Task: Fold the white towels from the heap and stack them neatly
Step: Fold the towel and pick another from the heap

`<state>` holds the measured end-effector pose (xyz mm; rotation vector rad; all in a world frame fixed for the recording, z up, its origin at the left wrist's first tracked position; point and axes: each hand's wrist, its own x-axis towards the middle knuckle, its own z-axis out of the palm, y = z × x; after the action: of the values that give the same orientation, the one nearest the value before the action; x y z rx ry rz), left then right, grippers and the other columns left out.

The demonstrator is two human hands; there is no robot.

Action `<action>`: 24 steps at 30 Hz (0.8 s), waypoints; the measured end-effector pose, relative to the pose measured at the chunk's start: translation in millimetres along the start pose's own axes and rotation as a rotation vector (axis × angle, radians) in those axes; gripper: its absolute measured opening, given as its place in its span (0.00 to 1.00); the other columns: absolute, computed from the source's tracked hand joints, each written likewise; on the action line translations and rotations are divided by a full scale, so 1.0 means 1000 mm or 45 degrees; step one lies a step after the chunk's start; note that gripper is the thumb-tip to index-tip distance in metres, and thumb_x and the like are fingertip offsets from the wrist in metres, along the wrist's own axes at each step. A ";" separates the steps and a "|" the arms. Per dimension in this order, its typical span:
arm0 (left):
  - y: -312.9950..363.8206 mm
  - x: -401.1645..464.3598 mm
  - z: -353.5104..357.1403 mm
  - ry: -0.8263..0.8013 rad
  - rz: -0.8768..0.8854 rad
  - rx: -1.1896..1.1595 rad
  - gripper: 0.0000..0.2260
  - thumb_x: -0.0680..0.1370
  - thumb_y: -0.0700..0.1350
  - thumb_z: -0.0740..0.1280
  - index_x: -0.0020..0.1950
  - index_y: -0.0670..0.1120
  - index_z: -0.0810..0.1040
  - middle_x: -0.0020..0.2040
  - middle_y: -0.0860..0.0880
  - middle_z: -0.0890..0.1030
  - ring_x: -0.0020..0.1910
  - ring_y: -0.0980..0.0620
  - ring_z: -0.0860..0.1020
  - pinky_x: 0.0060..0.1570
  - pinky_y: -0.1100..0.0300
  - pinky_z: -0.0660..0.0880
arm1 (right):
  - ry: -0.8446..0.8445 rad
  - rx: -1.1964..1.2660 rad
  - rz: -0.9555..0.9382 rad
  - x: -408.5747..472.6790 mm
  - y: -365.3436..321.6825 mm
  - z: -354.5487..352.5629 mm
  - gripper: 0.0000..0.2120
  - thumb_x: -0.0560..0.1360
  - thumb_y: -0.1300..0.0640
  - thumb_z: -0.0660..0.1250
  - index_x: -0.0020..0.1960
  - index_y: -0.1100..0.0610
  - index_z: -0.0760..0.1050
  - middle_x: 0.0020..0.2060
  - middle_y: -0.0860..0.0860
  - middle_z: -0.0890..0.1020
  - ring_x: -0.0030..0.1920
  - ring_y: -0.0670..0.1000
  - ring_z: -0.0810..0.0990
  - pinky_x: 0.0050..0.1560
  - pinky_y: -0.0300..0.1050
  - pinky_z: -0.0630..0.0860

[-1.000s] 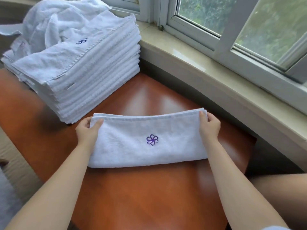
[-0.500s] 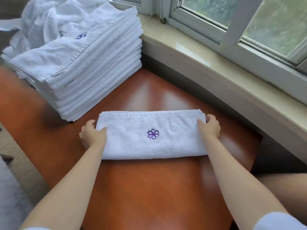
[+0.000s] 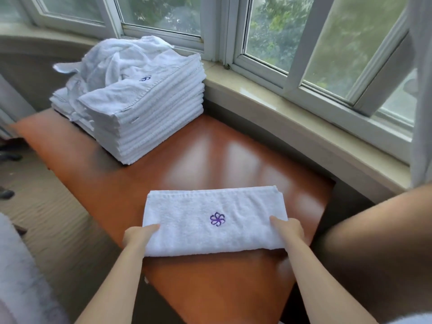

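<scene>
A folded towel (image 3: 214,220) of white, nubbly terry cloth is seen, stitched with a purple thread flower (image 3: 217,219). The stack (image 3: 149,118) and the crumpled heap (image 3: 121,57) are made of the same matt cloth. The table (image 3: 210,155) is glossy reddish-brown wood with window glare. The sill (image 3: 292,118) is polished beige stone.

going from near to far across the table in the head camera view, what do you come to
folded towel held at its ends by the left hand and right hand → bare table → towel stack → unfolded heap
</scene>
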<state>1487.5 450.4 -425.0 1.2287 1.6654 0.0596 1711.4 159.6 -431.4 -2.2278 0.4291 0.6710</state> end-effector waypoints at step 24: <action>-0.082 -0.166 -0.021 -0.756 0.217 -1.070 0.16 0.77 0.46 0.67 0.64 0.46 0.76 0.56 0.43 0.83 0.57 0.42 0.81 0.54 0.48 0.77 | -0.748 1.234 0.295 -0.154 0.060 -0.025 0.09 0.75 0.54 0.69 0.53 0.57 0.74 0.39 0.54 0.85 0.41 0.52 0.83 0.32 0.41 0.80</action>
<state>1409.4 299.9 -347.3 0.6357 0.8525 0.4138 1565.7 116.0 -361.6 -1.0230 0.5523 0.9375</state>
